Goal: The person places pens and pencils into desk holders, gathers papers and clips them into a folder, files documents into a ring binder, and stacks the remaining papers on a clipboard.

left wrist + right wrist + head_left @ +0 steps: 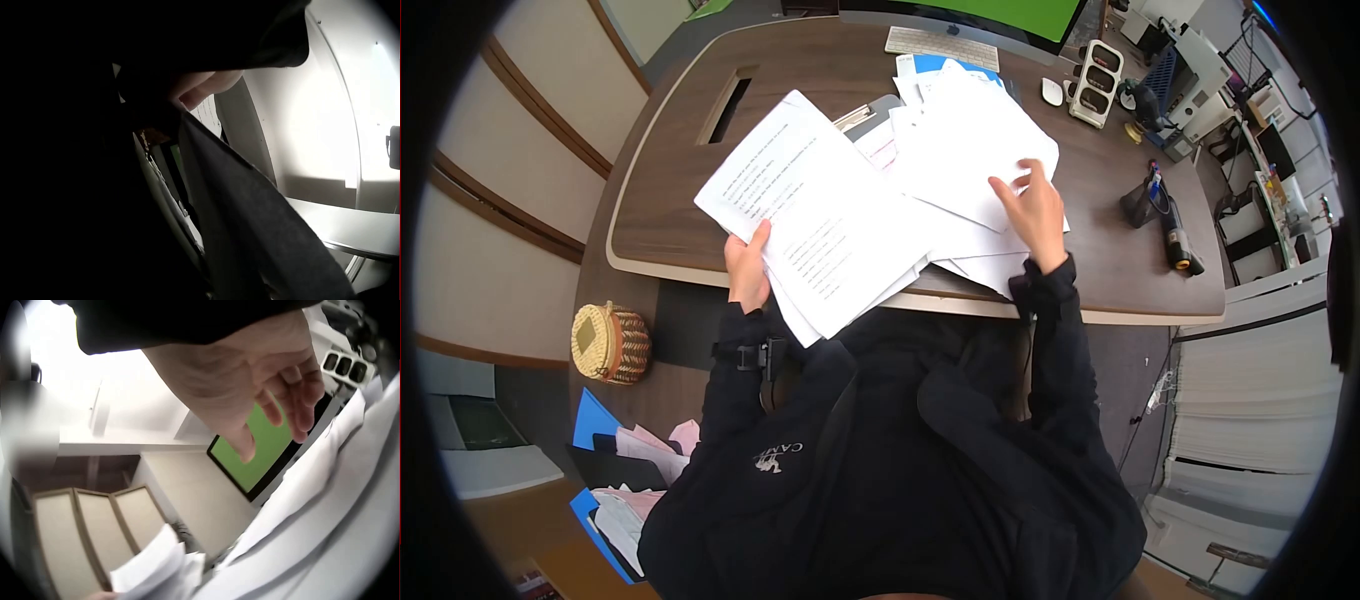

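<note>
My left hand grips a stack of printed sheets by its left edge, thumb on top, the stack tilted above the desk's front edge. In the dark left wrist view, fingers show at the paper's edge. Over a loose pile of white sheets, my right hand hovers with its fingers loosely bent and nothing in them. The right wrist view shows that hand apart from the fanned sheets. A clipboard lies partly under the papers.
Behind the pile are a keyboard and a monitor. A mouse, a white holder and a pen cup stand to the right. A woven basket sits at the left, above blue folders.
</note>
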Available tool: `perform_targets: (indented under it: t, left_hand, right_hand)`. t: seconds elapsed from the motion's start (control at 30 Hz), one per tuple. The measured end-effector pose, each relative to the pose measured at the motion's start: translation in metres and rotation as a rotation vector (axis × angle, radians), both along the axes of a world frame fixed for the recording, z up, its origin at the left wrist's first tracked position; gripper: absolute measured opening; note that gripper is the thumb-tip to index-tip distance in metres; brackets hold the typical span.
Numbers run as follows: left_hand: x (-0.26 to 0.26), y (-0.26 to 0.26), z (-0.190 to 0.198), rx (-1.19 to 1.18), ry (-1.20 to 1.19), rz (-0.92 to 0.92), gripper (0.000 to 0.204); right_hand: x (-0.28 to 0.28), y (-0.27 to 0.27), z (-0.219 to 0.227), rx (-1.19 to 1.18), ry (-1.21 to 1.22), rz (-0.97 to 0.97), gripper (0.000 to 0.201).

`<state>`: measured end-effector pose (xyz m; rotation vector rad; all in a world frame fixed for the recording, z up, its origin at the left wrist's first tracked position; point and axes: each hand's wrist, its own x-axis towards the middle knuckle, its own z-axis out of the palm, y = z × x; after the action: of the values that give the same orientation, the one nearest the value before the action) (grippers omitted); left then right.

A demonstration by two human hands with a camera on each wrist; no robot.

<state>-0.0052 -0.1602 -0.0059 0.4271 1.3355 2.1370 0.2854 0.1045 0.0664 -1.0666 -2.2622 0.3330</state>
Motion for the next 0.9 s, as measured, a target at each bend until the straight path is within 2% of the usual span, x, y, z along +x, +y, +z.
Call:
perform_targets:
  t: [0.03,0.07,0.1,0.17,0.2,0.27,0.3,0.33,0.37,0.4,0.43,0.47,0.53,0.63,0.73,0.9]
  left_hand:
    - [-0.002,-0.002,-0.001,-0.015,0.039,-0.013,0.035]
    - [-0.004,-0.003,-0.002,-0.063,0.085,-0.018,0.047]
    - [-0.004,-0.002,0.0,-0.061,0.086,-0.014,0.047]
    - [0.002,0.002,0.004,-0.068,0.139,0.018,0.064]
    - [0.005,0.003,0.005,-0.072,0.137,0.013,0.064]
    - [0.009,0.004,0.009,-0.046,0.249,0.077,0.077]
    - [0.013,0.005,0.012,-0.049,0.25,0.076,0.077]
    - [0.017,0.005,0.015,-0.038,0.288,0.104,0.075]
    - [0.019,0.005,0.017,-0.026,0.327,0.132,0.073]
    - [0.016,0.004,0.017,-0.025,0.328,0.132,0.073]
    - [0.012,0.001,0.016,-0.097,0.409,0.077,0.067]
    - [0.008,0.0,0.015,-0.17,0.489,0.021,0.062]
    - [0.004,-0.001,0.01,-0.174,0.434,0.006,0.055]
    - [0.002,-0.002,0.008,-0.171,0.353,-0.012,0.045]
    - [0.001,-0.001,0.005,-0.163,0.318,-0.019,0.04]
    - [0.001,-0.002,0.005,-0.177,0.294,-0.028,0.038]
  right_hand:
    - [0.0,0.006,0.002,0.218,-0.09,-0.07,0.067]
    - [0.004,0.007,0.006,-0.04,-0.236,-0.054,0.088]
    - [0.003,0.001,0.005,-0.038,-0.235,-0.05,0.088]
    - [0.001,-0.01,-0.003,0.117,-0.447,0.173,0.098]
    - [0.001,-0.009,-0.011,0.029,-0.424,0.248,0.094]
    - [0.002,-0.007,-0.02,0.016,-0.438,0.274,0.09]
    - [0.002,-0.007,-0.022,0.011,-0.45,0.304,0.087]
    - [0.003,-0.008,-0.025,0.035,-0.39,0.298,0.068]
    - [0.004,-0.006,-0.028,0.035,-0.388,0.298,0.068]
    - [0.007,-0.004,-0.029,0.084,-0.385,0.298,0.057]
    - [0.009,-0.002,-0.03,0.134,-0.383,0.297,0.045]
    - [0.01,0.0,-0.029,0.135,-0.383,0.297,0.045]
    - [0.012,-0.001,-0.021,0.127,-0.262,0.348,0.027]
    - [0.015,-0.01,-0.008,0.18,-0.233,0.439,0.021]
    - [0.018,-0.002,-0.015,0.195,-0.182,0.46,0.023]
    - [0.019,0.005,-0.017,0.272,-0.04,0.427,0.02]
